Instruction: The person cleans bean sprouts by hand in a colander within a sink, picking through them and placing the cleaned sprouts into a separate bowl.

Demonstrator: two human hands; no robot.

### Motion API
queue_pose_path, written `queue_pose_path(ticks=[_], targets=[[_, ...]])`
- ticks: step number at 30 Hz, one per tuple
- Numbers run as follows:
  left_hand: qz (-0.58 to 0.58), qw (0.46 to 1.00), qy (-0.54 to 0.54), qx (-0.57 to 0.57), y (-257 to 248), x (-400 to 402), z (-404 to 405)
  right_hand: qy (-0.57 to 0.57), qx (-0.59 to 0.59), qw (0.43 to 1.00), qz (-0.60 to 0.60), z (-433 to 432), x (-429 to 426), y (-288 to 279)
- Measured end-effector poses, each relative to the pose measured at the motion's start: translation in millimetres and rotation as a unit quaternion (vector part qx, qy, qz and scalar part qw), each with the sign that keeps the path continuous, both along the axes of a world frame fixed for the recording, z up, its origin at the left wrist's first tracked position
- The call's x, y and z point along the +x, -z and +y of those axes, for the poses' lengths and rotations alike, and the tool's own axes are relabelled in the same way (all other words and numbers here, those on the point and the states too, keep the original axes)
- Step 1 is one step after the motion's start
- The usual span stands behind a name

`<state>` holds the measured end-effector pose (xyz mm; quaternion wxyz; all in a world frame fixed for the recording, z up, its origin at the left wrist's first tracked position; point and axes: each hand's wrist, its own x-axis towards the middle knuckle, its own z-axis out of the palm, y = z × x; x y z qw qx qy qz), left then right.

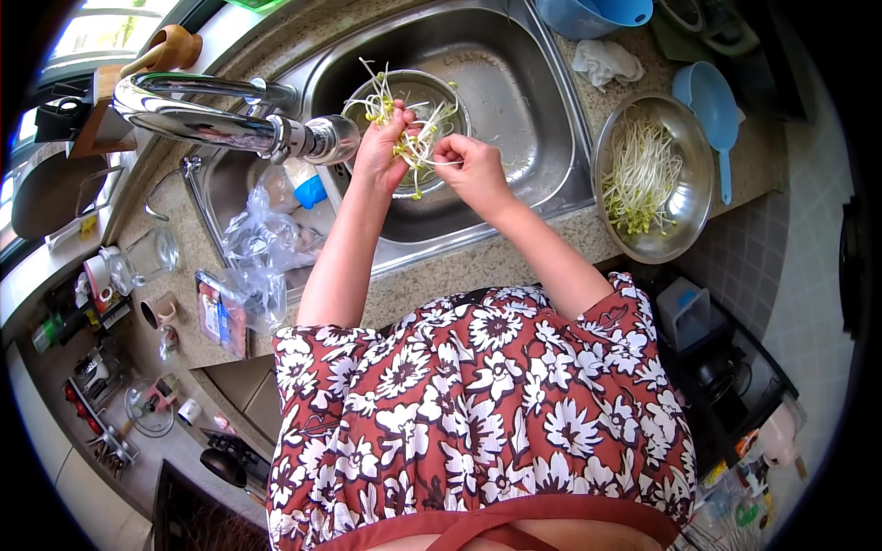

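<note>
Over a round metal bowl (463, 110) in the right basin of the steel sink (544, 138), my left hand (386, 148) is closed around a bunch of bean sprouts (431, 134). My right hand (475, 172), just to the right, pinches a thin white sprout strand between thumb and fingers. Water and some sprout bits show inside the bowl, which my hands partly hide. On the counter to the right, a wide steel bowl (689, 213) holds a heap of sprouts (641, 172) with yellow-green heads.
The chrome faucet (207, 110) reaches in from the left, its end close to my left hand. Plastic bags (262, 234) lie over the small left basin, near a packaged food tray (222, 313) and a glass jar (151, 255). A blue dipper (710, 103) and white cloth (606, 63) are at right.
</note>
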<state>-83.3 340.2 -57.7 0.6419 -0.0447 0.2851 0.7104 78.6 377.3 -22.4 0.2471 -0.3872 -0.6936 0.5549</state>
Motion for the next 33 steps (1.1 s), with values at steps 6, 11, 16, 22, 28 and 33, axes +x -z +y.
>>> queue_pose_path(ticks=[6, 11, 16, 22, 28, 33], targets=[[-0.013, 1.0, 0.002, -0.001, -1.1, 3.0, -0.9, 0.04, -0.085, 0.995, -0.031, 2.8, 6.4, 18.2], [0.015, 1.0, -0.016, -0.014, 1.4, -0.4, -2.1, 0.041, -0.226, 0.969, 0.086, 4.3, 30.4, 11.8], [0.056, 0.997, -0.03, -0.031, 4.2, -0.2, -3.5, 0.007, -0.281, 0.949, 0.14, 5.7, 39.8, -27.1], [0.101, 0.993, -0.032, -0.045, -0.4, 4.9, -1.2, -0.022, -0.105, 0.994, 0.016, 1.1, 35.2, -36.7], [0.12, 0.992, -0.026, -0.031, -7.7, 11.1, -5.2, -0.009, 0.003, 1.0, -0.022, -5.2, 33.9, -36.1], [0.068, 0.997, 0.002, 0.044, -6.2, 7.7, -12.3, 0.054, 0.097, 0.994, -0.016, -4.9, 36.3, -33.7]])
